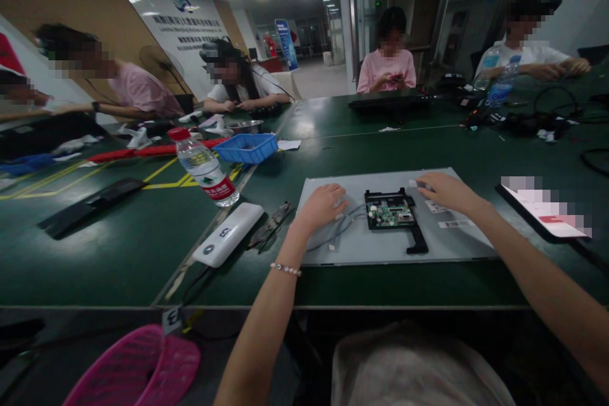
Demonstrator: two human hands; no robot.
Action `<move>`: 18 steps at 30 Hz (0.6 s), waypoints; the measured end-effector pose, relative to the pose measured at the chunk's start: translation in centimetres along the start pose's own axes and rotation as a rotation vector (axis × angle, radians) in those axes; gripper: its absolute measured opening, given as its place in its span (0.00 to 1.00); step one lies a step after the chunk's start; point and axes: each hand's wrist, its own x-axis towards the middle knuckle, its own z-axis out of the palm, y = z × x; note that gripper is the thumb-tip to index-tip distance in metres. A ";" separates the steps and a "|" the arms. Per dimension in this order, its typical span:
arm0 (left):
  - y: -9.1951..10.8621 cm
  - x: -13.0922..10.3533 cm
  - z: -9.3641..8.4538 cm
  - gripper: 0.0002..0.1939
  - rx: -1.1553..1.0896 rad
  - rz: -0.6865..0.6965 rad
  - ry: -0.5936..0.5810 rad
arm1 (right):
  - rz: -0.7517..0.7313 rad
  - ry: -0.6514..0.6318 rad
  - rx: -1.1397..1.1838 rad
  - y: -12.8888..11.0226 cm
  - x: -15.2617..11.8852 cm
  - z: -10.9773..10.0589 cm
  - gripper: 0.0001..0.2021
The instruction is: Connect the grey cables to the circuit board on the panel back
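Note:
A flat grey panel, like the back of a display, lies on the table before me. On it sits a black plastic bracket holding a green circuit board. Grey-blue cables run from the board's left side across the panel. My left hand rests on the panel's left part, fingers apart, near the cables. At the upper right of the panel, my right hand has its fingertips drawn together beside a small whitish piece, too small to name. White labels show below that hand.
Left of the panel are glasses, a white power bank, a water bottle and a blue tray. A lit phone lies at the right. Below the table edge stands a pink basket. Several people sit around the table.

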 end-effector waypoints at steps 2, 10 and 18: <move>-0.1 -0.1 0.2 0.16 -0.019 -0.007 -0.004 | -0.007 -0.001 -0.005 -0.1 0.0 0.0 0.19; -0.3 -0.4 0.8 0.28 -0.054 -0.090 -0.017 | -0.018 0.046 -0.003 -0.3 0.2 0.4 0.18; -0.5 -0.7 1.2 0.35 -0.120 -0.132 -0.057 | -0.027 0.067 -0.031 -0.5 0.5 0.1 0.15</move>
